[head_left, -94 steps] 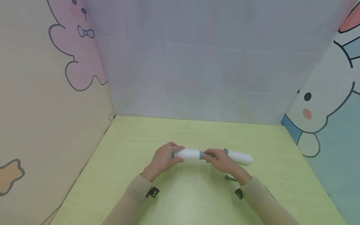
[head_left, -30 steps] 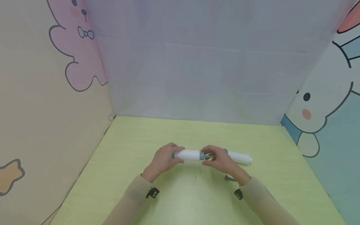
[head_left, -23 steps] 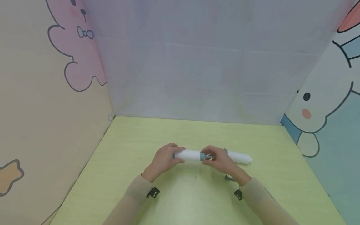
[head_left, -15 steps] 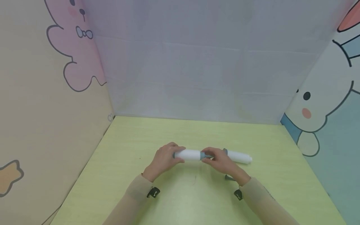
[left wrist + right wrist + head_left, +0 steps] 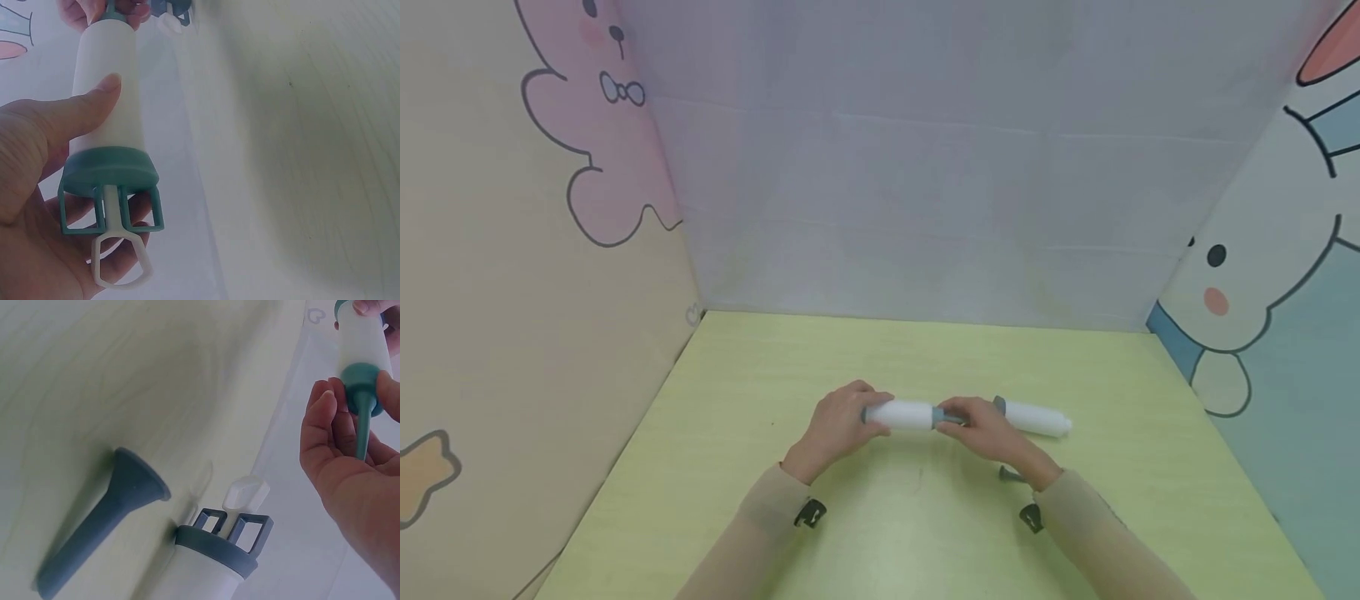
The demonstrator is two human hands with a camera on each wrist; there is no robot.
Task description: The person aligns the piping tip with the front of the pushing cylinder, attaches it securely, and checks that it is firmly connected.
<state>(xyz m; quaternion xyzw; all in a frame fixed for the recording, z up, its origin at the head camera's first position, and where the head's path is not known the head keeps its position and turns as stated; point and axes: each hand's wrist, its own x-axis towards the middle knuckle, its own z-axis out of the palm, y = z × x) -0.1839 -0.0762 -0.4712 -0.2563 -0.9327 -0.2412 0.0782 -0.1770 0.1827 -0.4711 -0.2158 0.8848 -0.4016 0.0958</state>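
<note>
A white syringe-like tube (image 5: 902, 413) with a teal flange (image 5: 109, 178) and a white plunger ring (image 5: 122, 262) is held level over the green table (image 5: 887, 533). My left hand (image 5: 841, 423) grips its barrel (image 5: 105, 81) at the plunger end, thumb along the top. My right hand (image 5: 991, 430) pinches the teal nozzle (image 5: 360, 394) at the other end between thumb and fingers. A second white tube (image 5: 1037, 419) lies on the table just behind the right hand, its grey-blue flange (image 5: 215, 547) and white plunger (image 5: 247, 490) showing in the right wrist view.
A loose dark nozzle (image 5: 1009, 474) lies on the table by my right wrist, flared end up (image 5: 134, 478). Cartoon-printed panels (image 5: 512, 250) wall the table on the left, back and right. Bare tabletop stretches in front of the hands.
The right hand's thumb and fingers have shifted slightly on the nozzle. The left hand, the second tube and the loose nozzle stay where they were.
</note>
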